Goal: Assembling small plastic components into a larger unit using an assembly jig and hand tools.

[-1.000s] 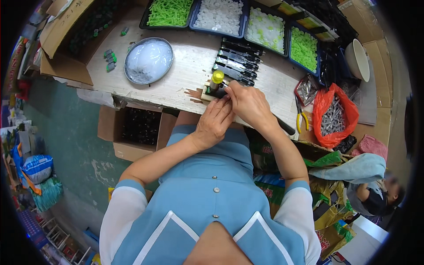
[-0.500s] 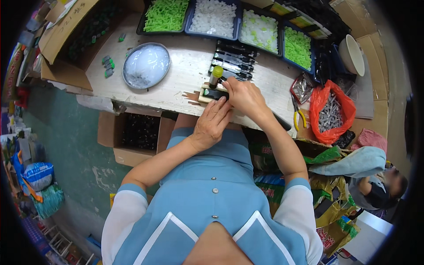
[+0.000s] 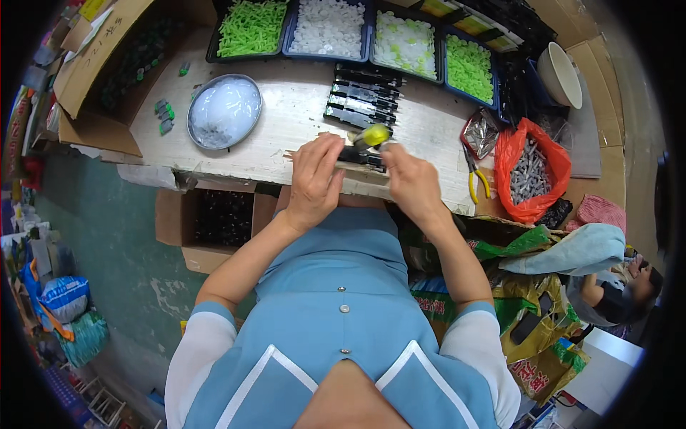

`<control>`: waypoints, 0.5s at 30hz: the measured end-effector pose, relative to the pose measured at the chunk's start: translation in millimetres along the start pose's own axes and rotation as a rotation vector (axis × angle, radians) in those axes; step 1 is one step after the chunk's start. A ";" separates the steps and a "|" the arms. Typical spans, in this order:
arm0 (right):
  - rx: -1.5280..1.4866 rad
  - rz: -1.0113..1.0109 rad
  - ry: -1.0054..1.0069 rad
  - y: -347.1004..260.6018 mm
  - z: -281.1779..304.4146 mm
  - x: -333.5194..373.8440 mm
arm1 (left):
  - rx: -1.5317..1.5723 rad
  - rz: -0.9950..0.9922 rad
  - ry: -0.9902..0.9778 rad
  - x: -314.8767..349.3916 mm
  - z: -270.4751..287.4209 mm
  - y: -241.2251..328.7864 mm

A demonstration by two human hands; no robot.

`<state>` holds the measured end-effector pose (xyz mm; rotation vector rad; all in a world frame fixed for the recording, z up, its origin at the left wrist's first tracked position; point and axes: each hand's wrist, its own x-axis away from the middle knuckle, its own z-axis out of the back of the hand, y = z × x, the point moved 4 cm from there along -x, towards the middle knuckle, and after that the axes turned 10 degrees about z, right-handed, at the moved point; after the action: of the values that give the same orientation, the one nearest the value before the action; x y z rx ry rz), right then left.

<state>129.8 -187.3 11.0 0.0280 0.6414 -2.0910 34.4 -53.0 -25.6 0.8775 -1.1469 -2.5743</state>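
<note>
Black piece (image 3: pixel 362 156), one, is at the bench's (image 3: pixel 293 93) near edge: the left hand (image 3: pixel 313 179) grips its left end between fingers and thumb, while the right hand (image 3: pixel 416 184) has bent fingers, gripping what I cannot tell. Four trays (image 3: pixel 326 57), one dish (image 3: pixel 251 123), one pair of pliers (image 3: pixel 471 169) and one red bag (image 3: pixel 524 210) surround it. Left fingers hide part of it, one yellow hammer head (image 3: pixel 374 135) is blurred.

A small assembly workshop, shown by the worn white workbench (image 3: pixel 289 107) with its trays (image 3: pixel 325 58) of loose green and white parts (image 3: pixel 251 28), matching black pieces (image 3: pixel 362 99) set in a row, yellow-handled pliers (image 3: pixel 471 184), a yellow-faced hammer (image 3: pixel 375 135), a red bag (image 3: pixel 525 210) of grey parts (image 3: pixel 530 175), and open cardboard boxes (image 3: pixel 98 136) of small components (image 3: pixel 223 217)
</note>
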 end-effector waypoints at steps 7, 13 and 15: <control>0.194 0.012 -0.083 5.2 23.0 20.5 | -0.169 -0.213 -0.072 9.6 -21.5 0.1; 0.248 0.053 -0.151 5.3 6.8 20.2 | -0.161 -0.224 -0.083 8.4 -22.4 -5.2; 0.234 0.065 -0.054 -1.1 18.8 20.0 | -0.168 -0.216 -0.083 8.1 -19.1 -1.3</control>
<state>121.5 -210.8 22.6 0.1227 0.3557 -2.0859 39.2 -67.1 -40.1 0.9080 -0.8819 -2.8556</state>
